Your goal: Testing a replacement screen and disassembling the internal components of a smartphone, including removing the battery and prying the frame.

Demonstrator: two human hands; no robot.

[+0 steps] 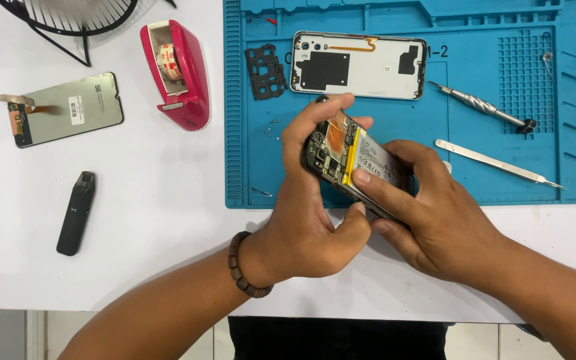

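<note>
Both hands, left hand point(308, 213) and right hand point(435, 213), close their grip on the opened phone point(351, 160) above the blue mat point(395, 113); its long axis runs ten to four o'clock, lower end hidden by fingers.

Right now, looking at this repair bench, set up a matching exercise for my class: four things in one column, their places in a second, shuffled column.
Things:
1. opened phone
2. tape dispenser
3. back cover
4. screwdriver

Places:
A. flat on the blue mat, above the hands
B. on the white table, left of the mat
C. held in the left hand and right hand
D. on the mat's right part, above the metal pry tool

Pairs: 1-C, 2-B, 3-A, 4-D
</note>
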